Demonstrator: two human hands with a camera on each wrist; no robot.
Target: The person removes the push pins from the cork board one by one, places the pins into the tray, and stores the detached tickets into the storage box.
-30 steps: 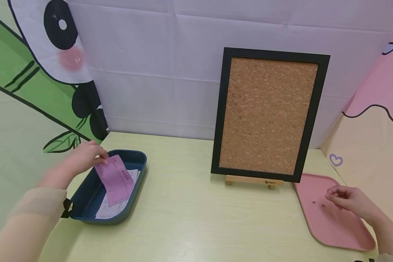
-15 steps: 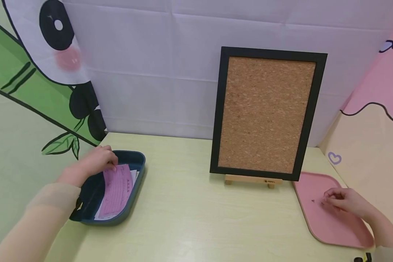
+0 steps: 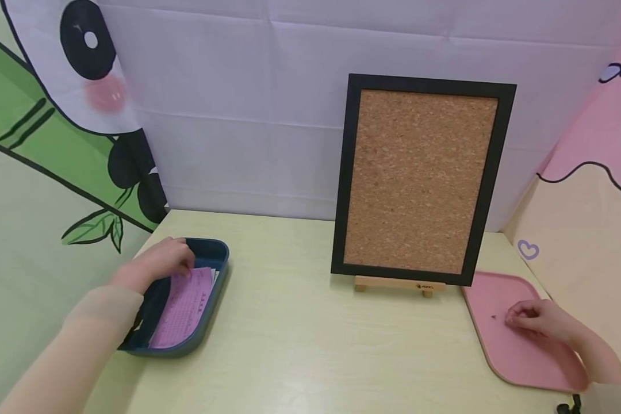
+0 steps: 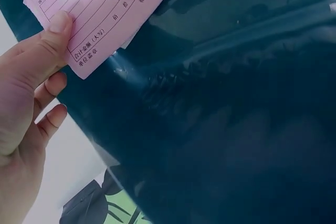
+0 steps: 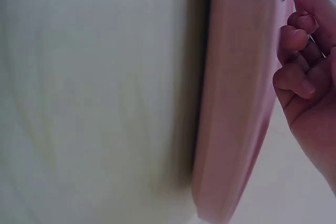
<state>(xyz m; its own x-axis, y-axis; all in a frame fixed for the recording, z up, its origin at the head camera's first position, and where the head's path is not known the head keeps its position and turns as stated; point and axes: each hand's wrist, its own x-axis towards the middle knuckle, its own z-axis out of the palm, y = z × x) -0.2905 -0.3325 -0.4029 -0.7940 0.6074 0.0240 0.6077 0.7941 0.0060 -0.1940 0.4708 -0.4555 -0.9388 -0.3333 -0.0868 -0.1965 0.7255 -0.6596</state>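
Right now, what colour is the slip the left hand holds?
Pink slip with a printed table, pinched by the left hand; clearest in the left wrist view.

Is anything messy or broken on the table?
Nothing looks broken or spilled. The cork board stands upright on its wooden stand. The pink slip lies in the blue tray with the left hand pinching its corner. The right hand is over the pink tray.

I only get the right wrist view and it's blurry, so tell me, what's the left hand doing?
Observer: The left hand holds a pink slip in a blue tray.
Operator: Anything under the slip?
Observer: White paper shows at its edge.
Operator: What's between that tray and my pink one?
Observer: A cork board upright on a wooden stand.
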